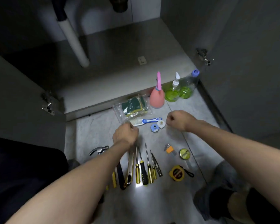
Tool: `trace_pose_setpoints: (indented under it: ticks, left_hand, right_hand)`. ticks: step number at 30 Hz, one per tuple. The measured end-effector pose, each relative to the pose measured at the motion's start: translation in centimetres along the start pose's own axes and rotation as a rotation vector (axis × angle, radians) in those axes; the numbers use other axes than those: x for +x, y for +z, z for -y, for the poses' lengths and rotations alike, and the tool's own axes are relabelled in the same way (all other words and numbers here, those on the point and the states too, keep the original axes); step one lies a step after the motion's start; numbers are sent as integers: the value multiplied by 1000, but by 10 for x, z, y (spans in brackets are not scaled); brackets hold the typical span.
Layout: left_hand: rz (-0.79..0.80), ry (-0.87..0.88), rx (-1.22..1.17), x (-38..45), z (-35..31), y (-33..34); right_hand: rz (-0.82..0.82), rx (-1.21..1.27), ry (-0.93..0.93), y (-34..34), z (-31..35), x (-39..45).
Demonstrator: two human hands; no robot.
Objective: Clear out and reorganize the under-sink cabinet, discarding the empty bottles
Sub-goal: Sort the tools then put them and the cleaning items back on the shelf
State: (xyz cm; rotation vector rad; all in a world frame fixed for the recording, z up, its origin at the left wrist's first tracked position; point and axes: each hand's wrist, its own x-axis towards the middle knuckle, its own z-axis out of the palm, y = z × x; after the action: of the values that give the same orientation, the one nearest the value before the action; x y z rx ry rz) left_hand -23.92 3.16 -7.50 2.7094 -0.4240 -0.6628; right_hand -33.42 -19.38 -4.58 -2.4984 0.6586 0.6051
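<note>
Though blurred, bottles [183, 88] beyond hands [176, 120].

This is a home kitchen or bathroom floor in front of an open under-sink cabinet [120, 46]. A white drain pipe [74, 41] slants down inside. Near it, cleaning bottles [184, 88], sponges [132, 105] and household tools [141, 168] lie on the tiled floor [94, 131].

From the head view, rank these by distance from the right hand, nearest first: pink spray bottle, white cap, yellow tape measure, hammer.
1. White cap, on the floor just left of the right hand.
2. Pink spray bottle, beyond the hand by the cabinet edge.
3. Yellow tape measure, nearer the person.
4. Hammer, far left, partly under the left forearm.
</note>
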Motion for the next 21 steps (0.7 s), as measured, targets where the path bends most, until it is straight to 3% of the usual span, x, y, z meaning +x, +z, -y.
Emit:
trace_pose_setpoints:
  ticks: [7, 11, 16, 21]
  left_hand:
    - [-16, 140, 17, 43, -107, -89]
    - [19, 177, -3, 68, -150, -102]
    - [33, 186, 63, 99, -182, -85]
    - [-4, 181, 117, 133, -193, -48]
  right_hand:
    - [-184, -102, 24, -136, -6, -3]
    - [-139, -312, -22, -178, -8, 7]
    - [-122, -373, -67, -193, -11, 42]
    - [-157, -353, -86, -158, -21, 93]
